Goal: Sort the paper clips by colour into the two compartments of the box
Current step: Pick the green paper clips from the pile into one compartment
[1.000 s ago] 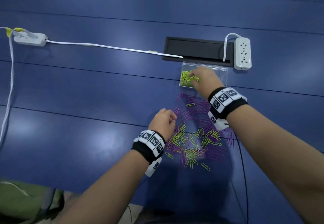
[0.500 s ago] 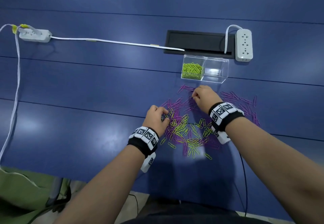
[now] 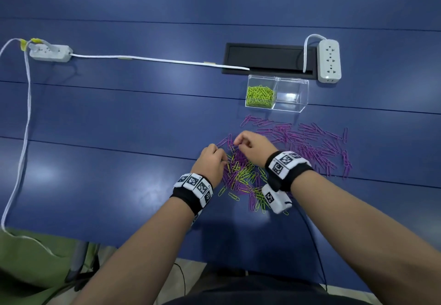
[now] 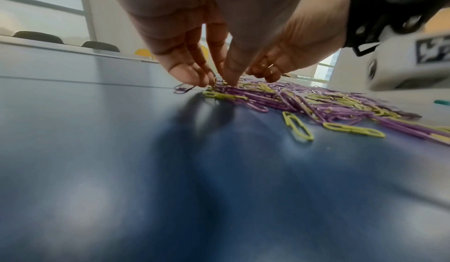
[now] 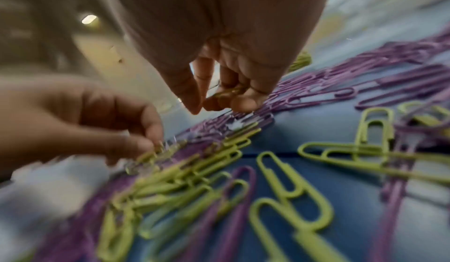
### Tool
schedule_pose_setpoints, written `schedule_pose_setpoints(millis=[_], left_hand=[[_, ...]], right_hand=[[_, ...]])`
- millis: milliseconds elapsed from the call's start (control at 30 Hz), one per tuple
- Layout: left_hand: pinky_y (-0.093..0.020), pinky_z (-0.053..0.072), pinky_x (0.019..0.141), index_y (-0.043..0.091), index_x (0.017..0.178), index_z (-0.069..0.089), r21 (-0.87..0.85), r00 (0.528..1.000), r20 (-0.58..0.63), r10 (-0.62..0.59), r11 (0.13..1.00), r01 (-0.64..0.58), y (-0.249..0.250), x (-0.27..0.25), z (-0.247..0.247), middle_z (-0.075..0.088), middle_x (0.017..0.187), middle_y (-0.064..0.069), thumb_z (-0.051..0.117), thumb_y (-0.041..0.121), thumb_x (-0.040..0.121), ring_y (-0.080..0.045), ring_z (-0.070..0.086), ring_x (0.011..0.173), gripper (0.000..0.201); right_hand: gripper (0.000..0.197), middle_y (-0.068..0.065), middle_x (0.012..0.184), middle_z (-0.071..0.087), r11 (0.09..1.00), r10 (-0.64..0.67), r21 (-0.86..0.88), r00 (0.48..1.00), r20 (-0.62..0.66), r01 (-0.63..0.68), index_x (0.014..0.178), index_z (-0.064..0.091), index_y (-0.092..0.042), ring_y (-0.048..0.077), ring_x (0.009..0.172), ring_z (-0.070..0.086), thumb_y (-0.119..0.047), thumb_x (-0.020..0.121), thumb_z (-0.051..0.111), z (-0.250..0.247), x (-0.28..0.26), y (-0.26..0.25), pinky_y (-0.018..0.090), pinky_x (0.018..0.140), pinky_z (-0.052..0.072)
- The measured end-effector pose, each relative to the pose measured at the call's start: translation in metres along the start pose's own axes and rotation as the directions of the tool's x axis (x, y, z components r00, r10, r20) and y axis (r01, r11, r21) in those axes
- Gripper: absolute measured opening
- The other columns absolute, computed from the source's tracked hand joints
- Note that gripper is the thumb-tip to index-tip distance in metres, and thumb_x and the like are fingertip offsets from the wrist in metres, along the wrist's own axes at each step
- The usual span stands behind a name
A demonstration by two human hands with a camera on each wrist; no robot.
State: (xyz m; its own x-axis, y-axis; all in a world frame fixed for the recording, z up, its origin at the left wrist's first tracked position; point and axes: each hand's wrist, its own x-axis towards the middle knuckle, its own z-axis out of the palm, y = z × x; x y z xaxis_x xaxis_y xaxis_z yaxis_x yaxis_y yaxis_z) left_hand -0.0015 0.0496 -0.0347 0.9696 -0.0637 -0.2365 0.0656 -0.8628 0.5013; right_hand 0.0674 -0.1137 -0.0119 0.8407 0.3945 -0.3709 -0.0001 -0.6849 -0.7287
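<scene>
Pinching green clips (image 5: 228, 91) w/ right hand (image 3: 253, 148); left hand (image 3: 212, 161) fingertips pinch a green clip from the mixed pile (image 3: 241, 173). Box (image 3: 291, 94) beyond, green clips in its left compartment.

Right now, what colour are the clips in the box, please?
Yellow-green clips fill the box's left compartment; head view.

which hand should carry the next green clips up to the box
Probably the right hand: it already pinches green clips and is on the side nearer the box, whose left compartment holds the green ones. The left hand is still picking in the pile.
</scene>
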Motion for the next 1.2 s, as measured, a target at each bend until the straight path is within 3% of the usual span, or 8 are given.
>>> schedule_pose_setpoints(millis=[133,267,433,667,833,900,1067,1200], left_hand=[[-0.039,0.045,0.078,0.007,0.084,0.055,-0.112,0.997,-0.049,-0.057,0.992,0.051,-0.005,-0.007,-0.002,0.053,0.088,-0.005,0.051,0.0,0.084,-0.026,0.051,0.085,0.008],[-0.025,0.041,0.071,0.009,0.096,0.053,-0.33,0.967,-0.092,-0.238,0.923,0.196,-0.011,-0.017,-0.008,0.057,0.084,0.0,0.049,0.003,0.089,-0.019,0.056,0.077,0.01],[-0.023,0.04,0.075,0.01,0.103,0.055,-0.457,0.914,-0.085,-0.396,0.831,0.318,-0.008,-0.016,-0.012,0.059,0.091,-0.001,0.043,0.0,0.09,-0.016,0.056,0.084,0.021],[-0.024,0.04,0.071,0.012,0.103,0.06,-0.266,0.94,-0.032,-0.34,0.91,0.319,-0.004,-0.012,-0.012,0.054,0.105,-0.001,0.047,0.009,0.087,-0.015,0.052,0.078,0.02],[-0.02,0.037,0.076,0.011,0.094,0.061,-0.313,0.94,-0.079,-0.331,0.904,0.292,-0.005,-0.01,-0.009,0.056,0.095,0.001,0.057,0.013,0.089,-0.012,0.05,0.081,0.006],[-0.024,0.041,0.072,0.013,0.091,0.06,-0.441,0.921,-0.061,-0.384,0.838,0.32,-0.006,-0.007,-0.007,0.057,0.086,0.003,0.054,0.009,0.09,-0.013,0.052,0.076,0.007],[-0.02,0.033,0.048,0.016,0.083,0.054,-0.785,0.843,0.125,-0.524,0.468,0.407,-0.005,0.003,-0.011,0.054,0.065,-0.001,0.036,-0.008,0.085,-0.013,0.043,0.056,0.03],[-0.02,0.03,0.042,0.013,0.081,0.054,-0.8,0.8,0.157,-0.578,0.401,0.447,-0.007,0.005,-0.018,0.043,0.06,0.0,0.035,0.004,0.084,-0.016,0.036,0.054,0.021]], right_hand=[[0.017,-0.006,0.08,0.054,0.956,-0.119,-0.259,0.989,0.09,0.138,0.104,0.062,-0.016,0.016,0.081,0.054,-0.013,0.089,0.055,0.004,0.008,-0.001,0.028,0.082,0.043],[0.012,-0.002,0.087,0.059,0.977,-0.011,-0.214,0.999,-0.045,0.001,0.096,0.058,-0.019,0.019,0.084,0.057,-0.011,0.089,0.053,-0.007,0.009,0.017,0.027,0.08,0.045],[0.013,0.0,0.084,0.054,0.971,-0.007,-0.239,0.993,-0.122,-0.022,0.099,0.058,-0.016,0.021,0.083,0.053,-0.011,0.088,0.053,-0.013,0.006,0.018,0.03,0.077,0.046],[0.033,0.009,0.113,0.051,0.915,-0.001,-0.403,1.0,-0.007,-0.002,0.117,0.058,-0.015,0.028,0.112,0.046,-0.006,0.087,0.049,-0.007,0.009,0.01,0.04,0.095,0.045],[0.026,0.006,0.107,0.053,0.93,0.043,-0.361,0.997,-0.068,-0.064,0.109,0.06,-0.013,0.025,0.106,0.049,-0.009,0.084,0.053,-0.017,-0.002,0.023,0.039,0.093,0.046],[0.021,0.003,0.098,0.054,0.943,0.081,-0.316,0.992,-0.097,-0.108,0.103,0.06,-0.014,0.024,0.098,0.054,-0.011,0.083,0.054,-0.021,-0.006,0.026,0.038,0.088,0.048],[0.015,0.005,0.098,0.056,0.923,0.091,-0.358,0.984,-0.153,-0.141,0.095,0.06,-0.012,0.025,0.096,0.054,-0.025,0.087,0.057,-0.019,-0.006,0.022,0.036,0.082,0.048],[0.028,0.012,0.1,0.06,0.884,0.181,-0.391,0.959,-0.218,-0.256,0.093,0.063,-0.005,0.032,0.097,0.059,-0.032,0.087,0.061,-0.012,0.001,0.019,0.039,0.081,0.052]])
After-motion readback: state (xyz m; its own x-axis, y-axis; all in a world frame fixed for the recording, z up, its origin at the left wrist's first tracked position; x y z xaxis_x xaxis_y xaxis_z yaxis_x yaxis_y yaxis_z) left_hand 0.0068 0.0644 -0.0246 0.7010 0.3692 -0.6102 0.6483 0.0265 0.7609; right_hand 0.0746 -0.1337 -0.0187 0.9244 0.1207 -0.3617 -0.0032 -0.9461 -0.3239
